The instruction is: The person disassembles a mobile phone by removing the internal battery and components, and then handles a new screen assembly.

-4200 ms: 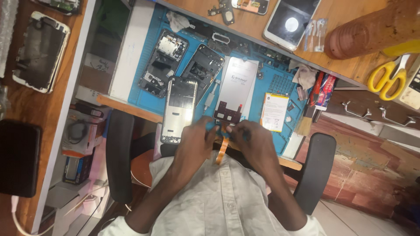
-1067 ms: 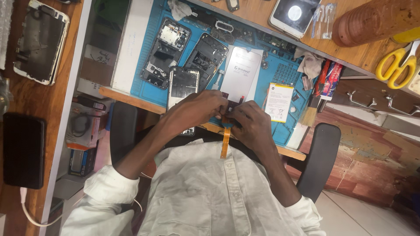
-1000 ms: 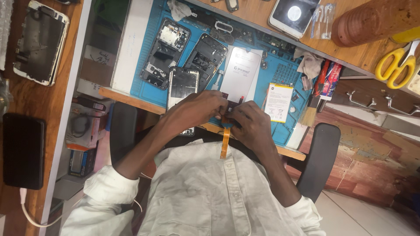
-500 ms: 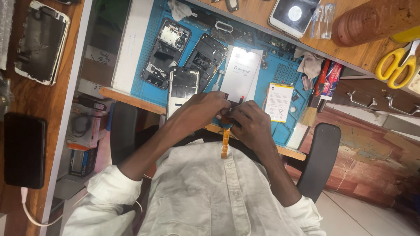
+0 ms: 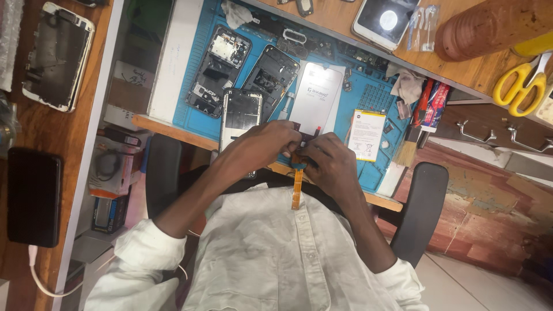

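My left hand (image 5: 260,145) and my right hand (image 5: 333,166) meet at the near edge of a blue work mat (image 5: 199,124). Both pinch the top of an orange flex ribbon cable (image 5: 297,189), which hangs down over my white shirt. The cable's upper end is hidden under my fingers. Just beyond them a silver display panel (image 5: 317,101) lies flat on the mat. A phone with a dark screen (image 5: 239,112) lies under my left wrist.
Two opened phone frames (image 5: 220,63) (image 5: 269,72), a white battery (image 5: 366,133) and a brush (image 5: 412,135) lie on the mat. Yellow scissors (image 5: 521,83) and a phone (image 5: 385,20) rest on the wooden top. At left lie a cracked phone (image 5: 57,55) and a black phone (image 5: 33,196).
Over the last second my hands stay together on the cable with only small finger movements. Four seconds ago the small black part at its top showed; now my fingers cover it.
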